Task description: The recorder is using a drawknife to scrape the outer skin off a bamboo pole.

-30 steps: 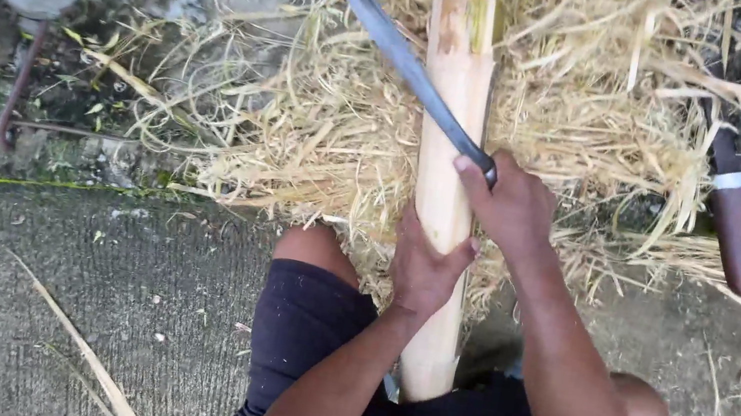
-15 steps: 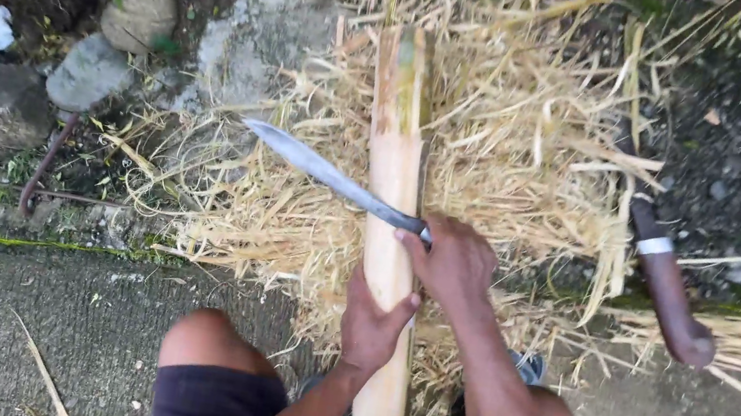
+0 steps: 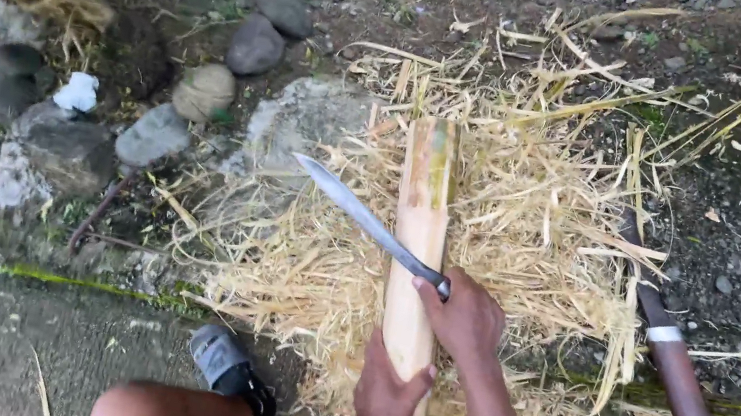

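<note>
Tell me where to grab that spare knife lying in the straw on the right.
Grip the spare knife by its reddish-brown handle, coming from the lower right. The rounded handle lies bare toward that side, while the blade end is buried under the straw.

No pkgs, labels, signs or screens in view, only bare ground, stones, straw and tools w/o any marking.

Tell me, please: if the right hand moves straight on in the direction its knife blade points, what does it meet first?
The right hand aims the knife up and left across the pale stalk. Past the tip lies loose straw, then probably the grey flat stone; depth is unclear.
</note>
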